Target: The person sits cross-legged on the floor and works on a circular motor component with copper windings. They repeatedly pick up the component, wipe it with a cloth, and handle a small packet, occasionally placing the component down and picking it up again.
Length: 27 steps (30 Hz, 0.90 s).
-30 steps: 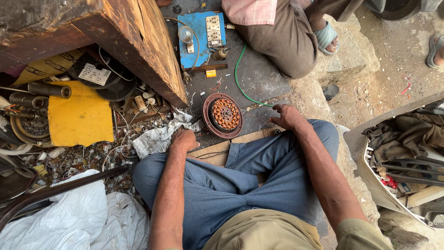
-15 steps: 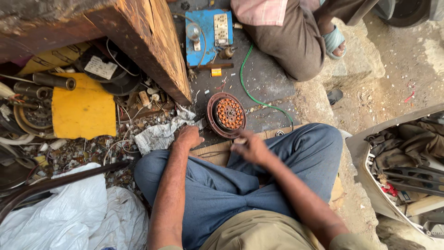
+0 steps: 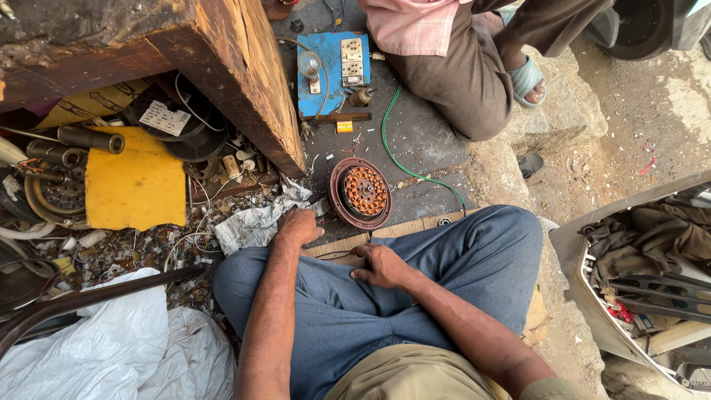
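Both hands empty: left hand (image 3: 298,226) on cluttered ground (image 3: 422,141); right hand (image 3: 381,265) on lap.

Left hand (image 3: 298,226) resting beside crumpled newspaper (image 3: 252,224), right hand (image 3: 380,266) on the wooden board (image 3: 348,244) at the lap, both just short of the round copper-wound stator (image 3: 361,192) on the dark mat (image 3: 422,141)

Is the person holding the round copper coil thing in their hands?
No, the round copper-wound stator lies alone on the dark mat, while the left hand and right hand rest nearer the knees.
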### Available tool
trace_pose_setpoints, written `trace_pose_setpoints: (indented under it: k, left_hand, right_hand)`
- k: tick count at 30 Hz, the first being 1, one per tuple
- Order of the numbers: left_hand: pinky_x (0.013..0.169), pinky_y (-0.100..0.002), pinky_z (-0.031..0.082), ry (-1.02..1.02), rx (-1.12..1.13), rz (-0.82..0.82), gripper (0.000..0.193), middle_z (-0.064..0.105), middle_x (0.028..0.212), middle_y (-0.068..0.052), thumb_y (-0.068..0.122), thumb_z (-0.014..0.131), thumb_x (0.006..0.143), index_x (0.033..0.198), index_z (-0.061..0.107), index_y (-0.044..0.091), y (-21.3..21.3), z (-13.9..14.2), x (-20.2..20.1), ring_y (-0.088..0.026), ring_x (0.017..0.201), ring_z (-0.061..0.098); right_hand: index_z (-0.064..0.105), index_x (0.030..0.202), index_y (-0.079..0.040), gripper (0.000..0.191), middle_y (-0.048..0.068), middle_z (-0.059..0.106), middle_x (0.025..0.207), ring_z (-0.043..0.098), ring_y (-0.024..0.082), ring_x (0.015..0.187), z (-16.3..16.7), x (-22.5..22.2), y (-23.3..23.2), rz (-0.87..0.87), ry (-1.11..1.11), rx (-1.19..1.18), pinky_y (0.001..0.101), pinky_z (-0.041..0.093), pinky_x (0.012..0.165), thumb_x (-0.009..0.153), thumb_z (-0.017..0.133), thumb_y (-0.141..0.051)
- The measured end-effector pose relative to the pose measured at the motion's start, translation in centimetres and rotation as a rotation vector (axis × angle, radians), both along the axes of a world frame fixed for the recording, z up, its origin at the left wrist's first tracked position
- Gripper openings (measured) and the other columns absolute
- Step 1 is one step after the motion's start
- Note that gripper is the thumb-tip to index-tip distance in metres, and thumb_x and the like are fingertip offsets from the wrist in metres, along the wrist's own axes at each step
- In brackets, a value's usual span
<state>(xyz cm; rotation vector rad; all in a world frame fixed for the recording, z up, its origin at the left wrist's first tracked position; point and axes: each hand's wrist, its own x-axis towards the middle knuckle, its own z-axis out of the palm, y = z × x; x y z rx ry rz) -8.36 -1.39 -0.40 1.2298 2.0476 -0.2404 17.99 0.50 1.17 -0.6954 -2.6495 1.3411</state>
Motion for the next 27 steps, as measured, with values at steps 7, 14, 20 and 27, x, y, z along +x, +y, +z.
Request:
trace_pose_setpoints:
  k: [7, 14, 20, 27]
  left_hand:
    - [0.123, -0.044, 0.028, -0.025, -0.027, 0.019, 0.068, 0.043, 0.156, -0.021, 0.037, 0.074, 0.093, 0.144, 0.050, -0.003, -0.2, -0.1, 0.0, -0.034, 0.148, 0.037]
    - [0.119, -0.044, 0.039, -0.027, 0.000, 0.027, 0.061, 0.055, 0.146, -0.021, 0.037, 0.074, 0.093, 0.135, 0.060, -0.005, -0.2, 0.8, 0.3, -0.034, 0.139, 0.052]
    - [0.104, -0.046, 0.052, 0.022, 0.088, -0.081, 0.050, 0.071, 0.122, -0.022, 0.039, 0.079, 0.087, 0.117, 0.072, -0.001, -0.5, 1.9, 0.0, -0.036, 0.117, 0.067]
    - [0.098, -0.048, 0.054, 0.044, 0.206, -0.116, 0.048, 0.072, 0.115, -0.023, 0.039, 0.081, 0.082, 0.114, 0.073, 0.003, -0.5, 2.2, -0.1, -0.038, 0.110, 0.069]
  right_hand:
    - [0.064, 0.125, 0.002, 0.055, 0.023, 0.069, 0.106, 0.070, 0.038, 0.095, 1.4, 0.1, -0.2, -0.010, 0.039, 0.004, 0.0446, 0.057, 0.083, 0.084, 0.080, -0.032]
    - [0.074, 0.106, -0.003, 0.066, 0.023, 0.072, 0.099, 0.068, 0.039, 0.101, 1.3, -0.1, -1.3, 0.023, -0.278, 0.349, 0.0534, 0.051, 0.089, 0.095, 0.054, -0.065]
    - [0.075, 0.089, -0.006, 0.077, 0.024, 0.069, 0.098, 0.067, 0.037, 0.103, -2.1, -3.5, -0.9, 0.063, -0.740, 0.029, 0.0495, 0.052, 0.087, 0.094, 0.048, -0.078]
    - [0.070, 0.099, -0.006, 0.054, 0.024, 0.071, 0.092, 0.068, 0.044, 0.092, -3.1, -2.7, 0.0, -0.030, -0.390, 0.213, 0.0544, 0.055, 0.081, 0.090, 0.064, -0.059]
